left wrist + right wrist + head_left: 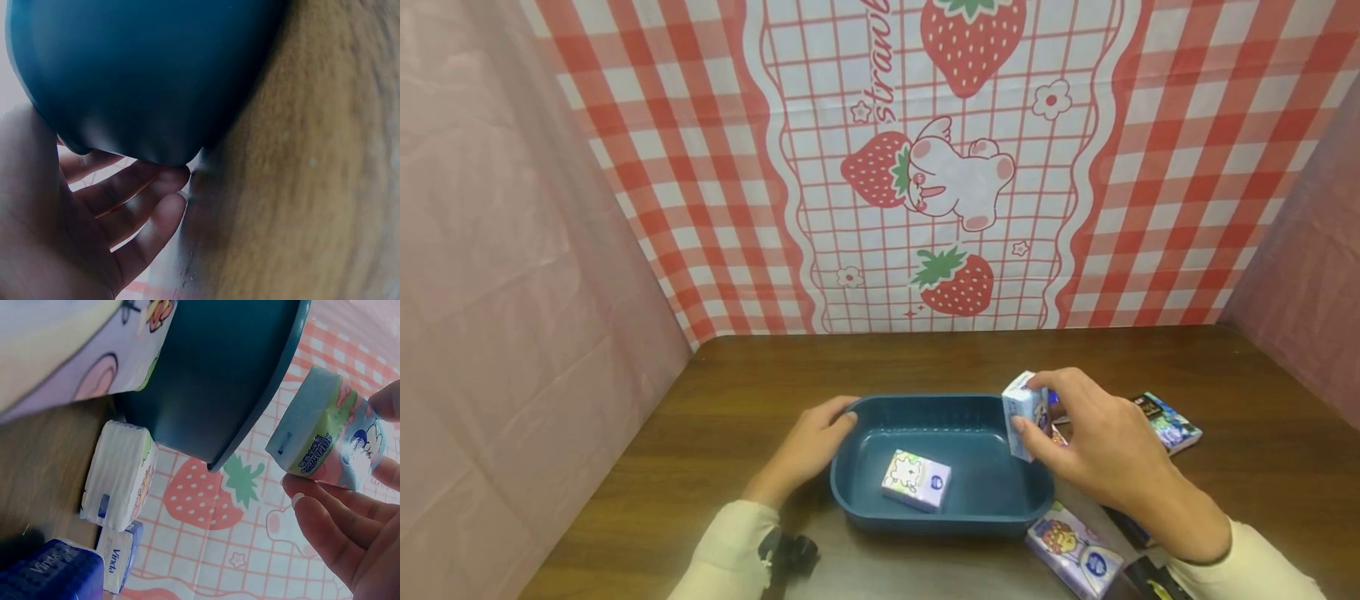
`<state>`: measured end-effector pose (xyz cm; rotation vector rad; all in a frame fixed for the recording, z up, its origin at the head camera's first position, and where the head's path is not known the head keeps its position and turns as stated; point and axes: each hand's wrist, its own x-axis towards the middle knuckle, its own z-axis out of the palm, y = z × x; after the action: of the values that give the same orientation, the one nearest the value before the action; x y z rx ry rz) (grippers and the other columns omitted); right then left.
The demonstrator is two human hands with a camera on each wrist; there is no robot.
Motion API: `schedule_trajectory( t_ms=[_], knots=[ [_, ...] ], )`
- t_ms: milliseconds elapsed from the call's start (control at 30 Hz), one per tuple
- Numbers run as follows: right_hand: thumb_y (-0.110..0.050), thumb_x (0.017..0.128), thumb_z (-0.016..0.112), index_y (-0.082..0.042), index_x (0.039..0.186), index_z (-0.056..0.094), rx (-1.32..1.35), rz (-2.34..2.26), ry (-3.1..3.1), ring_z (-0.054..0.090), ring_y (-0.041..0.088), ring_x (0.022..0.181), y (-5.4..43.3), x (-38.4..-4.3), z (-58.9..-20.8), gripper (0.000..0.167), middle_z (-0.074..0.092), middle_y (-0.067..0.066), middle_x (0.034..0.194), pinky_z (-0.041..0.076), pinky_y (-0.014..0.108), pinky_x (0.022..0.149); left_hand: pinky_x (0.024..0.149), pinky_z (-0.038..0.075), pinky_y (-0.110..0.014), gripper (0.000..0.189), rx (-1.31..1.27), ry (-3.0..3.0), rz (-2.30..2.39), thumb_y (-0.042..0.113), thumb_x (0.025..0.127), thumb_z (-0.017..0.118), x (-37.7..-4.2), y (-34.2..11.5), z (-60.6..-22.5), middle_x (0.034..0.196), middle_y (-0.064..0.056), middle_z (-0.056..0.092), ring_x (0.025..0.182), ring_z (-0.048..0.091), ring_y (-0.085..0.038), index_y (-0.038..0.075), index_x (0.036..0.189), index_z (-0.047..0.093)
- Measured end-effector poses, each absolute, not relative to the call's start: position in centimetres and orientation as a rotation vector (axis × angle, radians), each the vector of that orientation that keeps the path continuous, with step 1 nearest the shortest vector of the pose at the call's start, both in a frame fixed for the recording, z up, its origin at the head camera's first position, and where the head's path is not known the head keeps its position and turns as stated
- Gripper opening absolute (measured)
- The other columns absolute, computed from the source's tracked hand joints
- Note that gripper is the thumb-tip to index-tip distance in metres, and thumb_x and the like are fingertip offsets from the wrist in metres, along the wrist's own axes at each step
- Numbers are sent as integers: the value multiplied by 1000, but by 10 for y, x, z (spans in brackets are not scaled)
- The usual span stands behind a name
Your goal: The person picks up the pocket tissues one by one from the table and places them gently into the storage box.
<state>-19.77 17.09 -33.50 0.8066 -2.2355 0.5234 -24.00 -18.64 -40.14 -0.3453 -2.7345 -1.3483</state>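
My left hand [808, 442] holds the left end of a dark teal plastic basin [943, 522], its thumb at the rim and its fingers against the outer wall [156, 75]. A white and lilac pocket tissue pack [916, 481] lies flat inside, left of the middle. Above the basin's right end, my right hand [1105, 442] pinches a light blue and pink tissue pack [1024, 417] between thumb and fingers. The right wrist view shows that pack [331, 434] tilted, apart from the basin wall [206, 381].
Right of the basin, several packs lie on the brown wooden table [760, 367]: a lilac one with a cartoon figure [1075, 552], a dark floral one [1172, 423] and a dark blue Vinda one [56, 572]. A strawberry-printed cloth [955, 167] hangs behind.
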Motion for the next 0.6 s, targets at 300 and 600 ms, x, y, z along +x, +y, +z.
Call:
schedule_trajectory(
  t_ms=[300,600],
  knots=[
    [-25,75,83,-7,115,58,822,523,-2257,66,9,66,169,-196,-336,50,62,2,97,43,14,45,103,45,-54,31,-345,-2734,-1348,24,103,52,-241,-187,-402,128,-4,66,121,59,-26,16,131,65],
    [-28,75,83,-11,115,59,849,523,-2286,63,6,68,167,-195,-338,49,62,-2,97,47,18,49,104,44,-54,30,-347,-2717,-1354,23,103,54,-241,-186,-403,126,-3,67,121,59,-25,17,129,66]
  ],
)
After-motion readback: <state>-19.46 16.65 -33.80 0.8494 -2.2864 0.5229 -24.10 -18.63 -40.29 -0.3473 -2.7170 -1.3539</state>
